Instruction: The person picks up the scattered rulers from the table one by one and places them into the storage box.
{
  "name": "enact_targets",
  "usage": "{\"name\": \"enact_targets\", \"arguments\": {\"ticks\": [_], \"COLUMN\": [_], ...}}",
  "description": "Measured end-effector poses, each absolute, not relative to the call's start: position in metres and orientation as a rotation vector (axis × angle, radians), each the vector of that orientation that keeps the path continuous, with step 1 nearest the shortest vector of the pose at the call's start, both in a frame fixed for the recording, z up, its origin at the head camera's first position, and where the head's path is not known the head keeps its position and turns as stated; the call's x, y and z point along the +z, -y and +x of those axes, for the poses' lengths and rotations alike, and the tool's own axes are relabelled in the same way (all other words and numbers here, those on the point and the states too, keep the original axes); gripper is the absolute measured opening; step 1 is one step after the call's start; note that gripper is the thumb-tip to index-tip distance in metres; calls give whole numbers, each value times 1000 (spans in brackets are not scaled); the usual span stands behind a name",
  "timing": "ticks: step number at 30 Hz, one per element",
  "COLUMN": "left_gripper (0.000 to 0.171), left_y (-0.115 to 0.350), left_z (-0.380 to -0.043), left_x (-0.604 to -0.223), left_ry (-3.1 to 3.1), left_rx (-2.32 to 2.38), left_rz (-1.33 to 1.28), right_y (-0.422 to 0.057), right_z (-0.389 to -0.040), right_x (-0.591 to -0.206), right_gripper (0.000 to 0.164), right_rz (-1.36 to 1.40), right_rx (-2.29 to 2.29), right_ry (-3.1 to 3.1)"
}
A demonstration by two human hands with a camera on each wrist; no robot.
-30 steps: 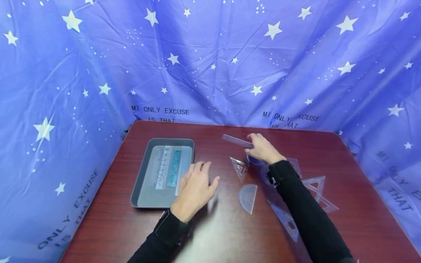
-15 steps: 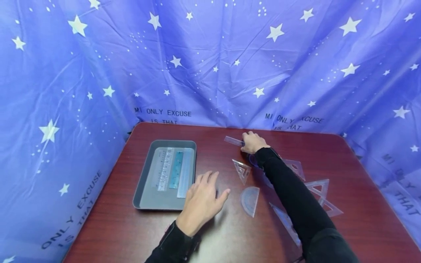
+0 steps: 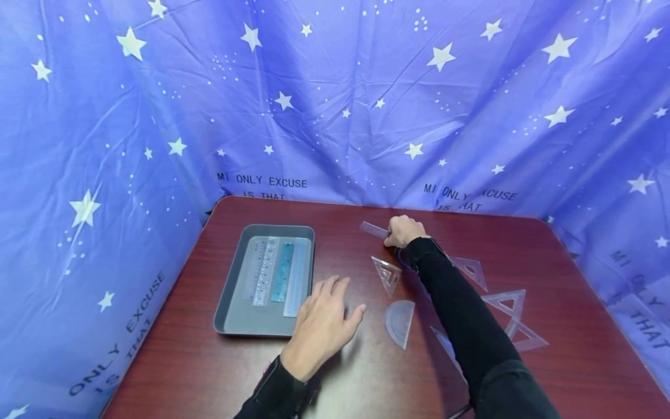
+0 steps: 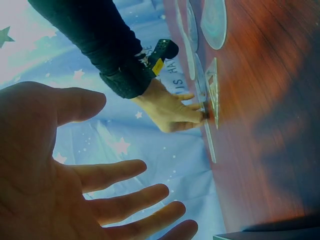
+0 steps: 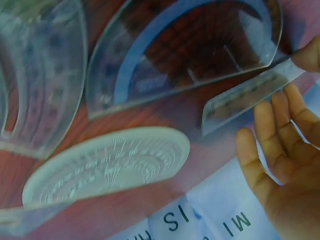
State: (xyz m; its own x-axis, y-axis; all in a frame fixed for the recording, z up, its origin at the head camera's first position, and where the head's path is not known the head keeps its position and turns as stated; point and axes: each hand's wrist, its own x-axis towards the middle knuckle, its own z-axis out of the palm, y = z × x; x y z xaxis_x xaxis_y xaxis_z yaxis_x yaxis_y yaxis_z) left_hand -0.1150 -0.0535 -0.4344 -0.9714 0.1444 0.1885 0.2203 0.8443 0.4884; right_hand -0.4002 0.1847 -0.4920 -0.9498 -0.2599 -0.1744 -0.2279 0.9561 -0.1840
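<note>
At the back of the table, my right hand (image 3: 405, 231) pinches a clear ruler (image 3: 374, 228) by its near part. In the right wrist view, thumb and fingertips meet the edges of that ruler (image 5: 245, 97). Close by lie a protractor with a blue arc (image 5: 107, 80) and a pale protractor (image 5: 110, 160). My left hand (image 3: 321, 331) hovers with fingers spread beside the grey tray (image 3: 251, 323), holding nothing; its bare palm (image 4: 30, 165) shows in the left wrist view. Inside the tray lie several rulers, among them a teal ruler (image 3: 282, 273).
A small set square (image 3: 379, 267) and a half-round protractor (image 3: 399, 323) lie mid-table. Further right are more clear set squares (image 3: 515, 302), partly overlapping. Another set square (image 3: 445, 347) is partly hidden under my right forearm. A blue starry curtain (image 3: 335, 116) surrounds the table (image 3: 565, 262).
My right hand has come down on the ruler and its fingers have closed on it. My left hand has drifted slightly right, away from the tray. The head view has shifted a little.
</note>
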Motion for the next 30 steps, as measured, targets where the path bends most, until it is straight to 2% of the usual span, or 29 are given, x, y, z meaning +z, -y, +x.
{"name": "enact_targets", "arguments": {"ticks": [2, 7, 16, 25, 30], "left_gripper": [62, 61, 52, 47, 45], "left_y": [53, 51, 49, 46, 44], "left_z": [-114, -115, -115, -119, -125], "left_x": [-435, -435, -433, -436, -441], "left_ry": [2877, 2870, 2842, 2792, 2681], "left_rx": [-794, -810, -955, -1082, -1318], "left_rz": [-289, -299, -284, -233, -212], "right_y": [-180, -182, -179, -162, -153], "right_z": [-385, -371, -347, -277, -235], "right_x": [-475, -464, -428, -400, -390], "right_gripper": [24, 25, 22, 32, 33], "right_rz": [-376, -458, -436, -301, -296], "right_rx": [-200, -150, -342, -613, -700], "right_ry": [-2919, -3038, -3079, -3183, -3208]}}
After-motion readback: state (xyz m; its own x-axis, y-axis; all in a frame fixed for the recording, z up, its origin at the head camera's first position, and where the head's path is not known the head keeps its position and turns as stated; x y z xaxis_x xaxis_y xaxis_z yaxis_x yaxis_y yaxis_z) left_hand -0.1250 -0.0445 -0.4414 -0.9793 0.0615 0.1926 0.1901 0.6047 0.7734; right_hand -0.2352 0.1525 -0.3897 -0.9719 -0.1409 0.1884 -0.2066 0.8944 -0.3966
